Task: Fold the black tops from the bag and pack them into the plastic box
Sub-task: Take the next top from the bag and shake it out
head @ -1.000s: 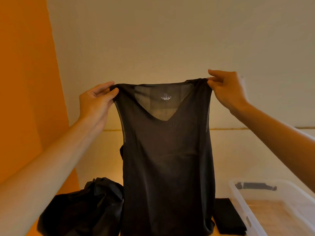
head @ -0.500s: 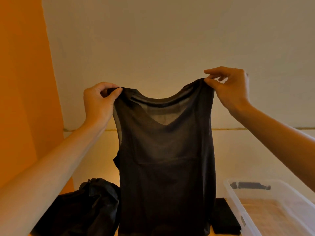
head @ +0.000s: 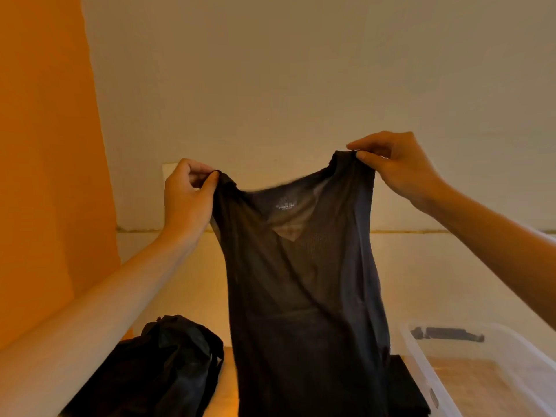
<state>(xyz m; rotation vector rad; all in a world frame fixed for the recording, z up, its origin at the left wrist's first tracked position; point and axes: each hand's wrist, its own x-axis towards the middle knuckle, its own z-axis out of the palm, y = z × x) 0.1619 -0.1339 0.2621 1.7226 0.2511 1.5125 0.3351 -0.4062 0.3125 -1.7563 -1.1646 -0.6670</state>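
Note:
A thin black sleeveless top [head: 304, 296] hangs in the air in front of me, its neckline sagging between the shoulders. My left hand [head: 186, 200] pinches its left shoulder strap, and my right hand [head: 397, 167] pinches the right strap a little higher. Below on the left lies the crumpled black bag [head: 162, 368]. The clear plastic box [head: 421, 374] stands at the lower right with its wooden-looking bottom visible. A folded black top [head: 406, 392] lies between the hanging top and the box, partly hidden by the cloth.
An orange wall [head: 45, 176] rises at the left and a pale wall [head: 301, 70] stands straight ahead. A dark handle piece [head: 448, 333] shows at the box's far end. The table surface shows between the bag and the hanging top.
The view has tilted and both hands with the top now sit lower in the frame. The neckline sags more and the top has narrowed and twisted slightly.

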